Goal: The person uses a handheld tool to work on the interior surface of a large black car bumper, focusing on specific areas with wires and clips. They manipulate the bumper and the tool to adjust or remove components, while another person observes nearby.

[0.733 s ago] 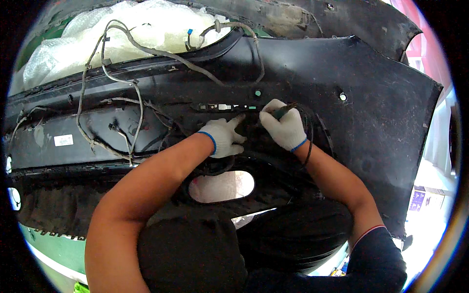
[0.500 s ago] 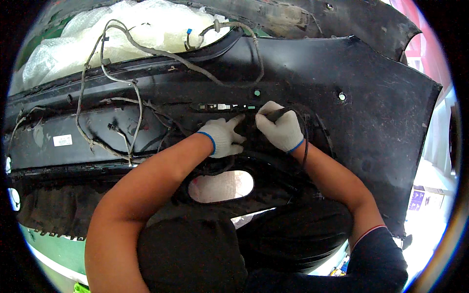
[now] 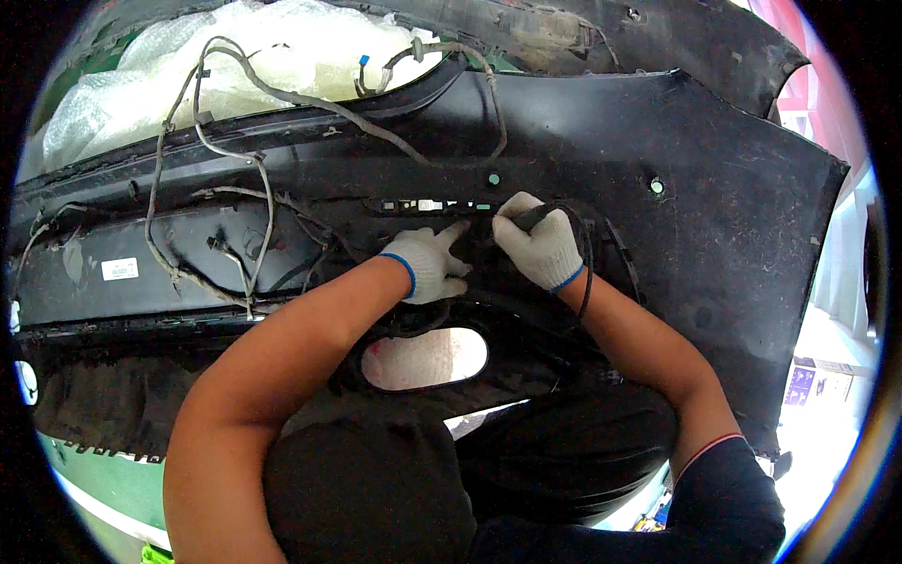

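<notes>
Our right hand (image 3: pixel 538 246) grips a dark tool (image 3: pixel 532 218) beside the row of slots (image 3: pixel 430 205) in the big black panel (image 3: pixel 742 235). Our left hand (image 3: pixel 435 267) has its fingers spread out, just below the slots. We seem partway: grey wires (image 3: pixel 293 97) lie looped about, but we cannot tell how much is left.

Over a black panel (image 3: pixel 733 216), the right hand (image 3: pixel 543 246) grips a dark tool (image 3: pixel 533 217) near the gloved left hand (image 3: pixel 433 267).

Open room is offered by the panel (image 3: pixel 742 263) right of the right hand (image 3: pixel 537 242), past a cable (image 3: pixel 589 280). Left of the left hand (image 3: pixel 432 267), passage is obstructed by wires (image 3: pixel 272 202); from below, it is blocked by the legs (image 3: pixel 366 489).
</notes>
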Demonstrator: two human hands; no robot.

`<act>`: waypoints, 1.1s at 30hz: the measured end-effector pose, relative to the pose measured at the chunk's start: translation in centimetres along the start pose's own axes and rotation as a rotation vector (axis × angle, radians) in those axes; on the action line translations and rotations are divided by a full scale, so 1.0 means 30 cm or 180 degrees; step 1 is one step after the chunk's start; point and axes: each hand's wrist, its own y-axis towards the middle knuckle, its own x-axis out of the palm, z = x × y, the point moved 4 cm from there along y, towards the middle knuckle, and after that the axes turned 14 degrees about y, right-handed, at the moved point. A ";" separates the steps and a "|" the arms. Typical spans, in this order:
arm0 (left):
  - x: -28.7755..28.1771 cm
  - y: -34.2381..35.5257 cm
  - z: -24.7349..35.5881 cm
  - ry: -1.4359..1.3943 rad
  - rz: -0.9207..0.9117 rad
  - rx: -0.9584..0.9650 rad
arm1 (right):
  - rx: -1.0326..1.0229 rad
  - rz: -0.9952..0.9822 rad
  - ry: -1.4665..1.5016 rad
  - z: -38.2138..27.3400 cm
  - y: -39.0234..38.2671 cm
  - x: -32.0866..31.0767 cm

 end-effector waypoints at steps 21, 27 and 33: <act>-0.002 0.003 -0.003 -0.0126 -0.0068 -0.0052 | -0.0108 0.0251 0.0090 0.000 0.008 -0.083; 0.003 0.002 -0.002 -0.0166 -0.0004 -0.0048 | 0.0026 0.0187 0.0035 0.023 0.002 -0.066; -0.005 0.002 0.003 -0.0082 -0.0031 -0.0064 | -0.0065 0.0045 0.0091 0.007 -0.003 -0.040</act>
